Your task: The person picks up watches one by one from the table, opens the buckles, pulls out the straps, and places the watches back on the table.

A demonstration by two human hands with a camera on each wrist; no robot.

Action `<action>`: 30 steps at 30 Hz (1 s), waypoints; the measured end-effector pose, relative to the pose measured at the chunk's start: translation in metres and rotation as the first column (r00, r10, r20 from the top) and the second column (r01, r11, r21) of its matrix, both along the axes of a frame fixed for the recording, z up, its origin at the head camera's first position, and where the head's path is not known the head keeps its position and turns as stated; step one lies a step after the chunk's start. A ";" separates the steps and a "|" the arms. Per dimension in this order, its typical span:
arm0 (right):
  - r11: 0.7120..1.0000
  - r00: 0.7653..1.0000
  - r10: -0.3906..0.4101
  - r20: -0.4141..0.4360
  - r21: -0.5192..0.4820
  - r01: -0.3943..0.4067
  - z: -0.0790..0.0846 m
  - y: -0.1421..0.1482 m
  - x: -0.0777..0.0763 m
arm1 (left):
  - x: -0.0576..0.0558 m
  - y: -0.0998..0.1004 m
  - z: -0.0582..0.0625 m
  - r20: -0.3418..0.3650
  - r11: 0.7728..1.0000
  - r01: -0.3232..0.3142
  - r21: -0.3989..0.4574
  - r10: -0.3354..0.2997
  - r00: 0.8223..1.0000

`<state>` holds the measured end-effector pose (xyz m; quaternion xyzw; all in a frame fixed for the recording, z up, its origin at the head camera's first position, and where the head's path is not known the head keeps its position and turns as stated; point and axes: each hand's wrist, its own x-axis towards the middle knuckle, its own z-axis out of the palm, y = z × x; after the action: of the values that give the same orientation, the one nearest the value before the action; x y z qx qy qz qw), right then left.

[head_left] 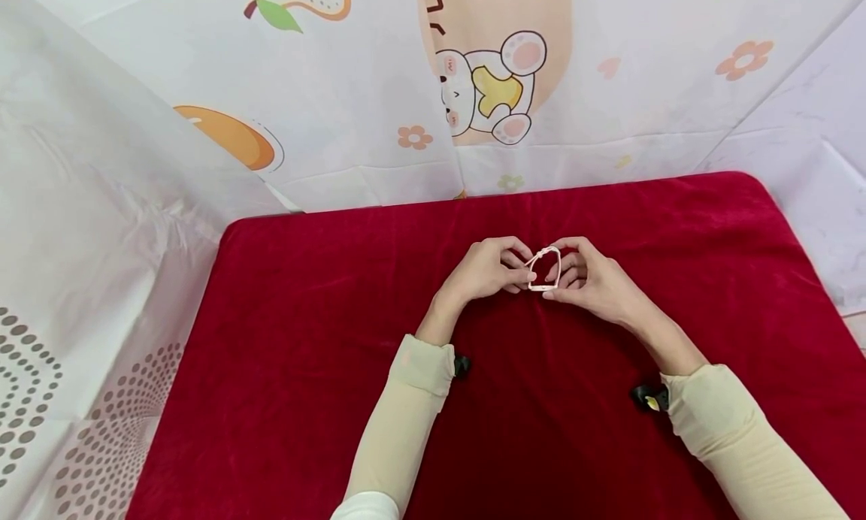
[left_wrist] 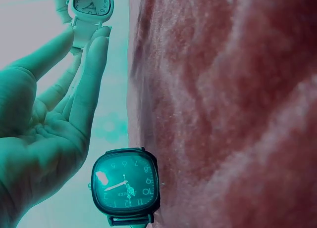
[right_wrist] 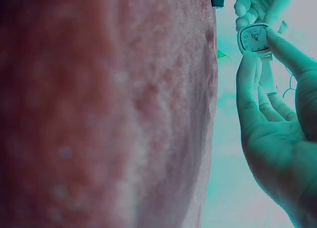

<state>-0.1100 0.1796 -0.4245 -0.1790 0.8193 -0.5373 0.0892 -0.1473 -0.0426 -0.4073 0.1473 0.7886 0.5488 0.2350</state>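
A pale pink-white wristwatch (head_left: 544, 288) is held up between both hands above the red cloth, its strap bent into a loop. My left hand (head_left: 489, 268) pinches it from the left with thumb and fingers. From the right, my right hand (head_left: 595, 283) grips it with thumb and forefinger at opposite edges. The rounded-square dial of the wristwatch (right_wrist: 253, 38) shows in the right wrist view, partly covered by the right thumb. In the left wrist view, the left fingertips touch the strap below the wristwatch (left_wrist: 91, 3).
A red velvet cloth (head_left: 304, 370) covers the table. Printed white curtains (head_left: 365, 84) hang behind and at the sides. A second, dark square watch (left_wrist: 126, 183) appears below the left hand; its support is unclear. Small black items (head_left: 461, 367) sit at both wrists.
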 end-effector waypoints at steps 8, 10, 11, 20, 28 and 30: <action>0.989 0.999 0.031 0.044 -0.148 -0.024 0.001 0.001 0.000 | 0.000 0.000 0.002 -0.002 1.000 -0.009 0.009 0.009 1.000; 0.990 0.999 0.020 0.034 -0.143 -0.015 0.001 0.002 -0.001 | 0.000 0.000 0.002 -0.004 1.000 -0.015 0.006 0.015 1.000; 0.990 0.999 0.016 0.028 -0.139 -0.012 0.001 0.002 -0.001 | 0.000 0.000 0.002 -0.007 1.000 -0.015 0.005 0.016 1.000; 0.990 1.000 0.003 0.003 -0.139 -0.003 0.000 0.003 -0.001 | 0.001 -0.002 0.003 -0.019 1.000 -0.013 -0.006 0.012 1.000; 0.990 1.000 -0.007 -0.020 -0.138 0.004 0.000 0.001 -0.001 | 0.001 -0.004 0.005 -0.057 1.000 -0.013 -0.008 0.013 0.998; 0.991 1.000 -0.017 -0.027 -0.130 0.013 0.000 0.000 -0.001 | 0.001 -0.004 0.005 -0.073 1.000 -0.012 -0.006 0.012 0.997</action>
<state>-0.1110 0.1797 -0.4242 -0.1856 0.7853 -0.5874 0.0620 -0.1462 -0.0468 -0.4025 0.1617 0.7992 0.5420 0.2033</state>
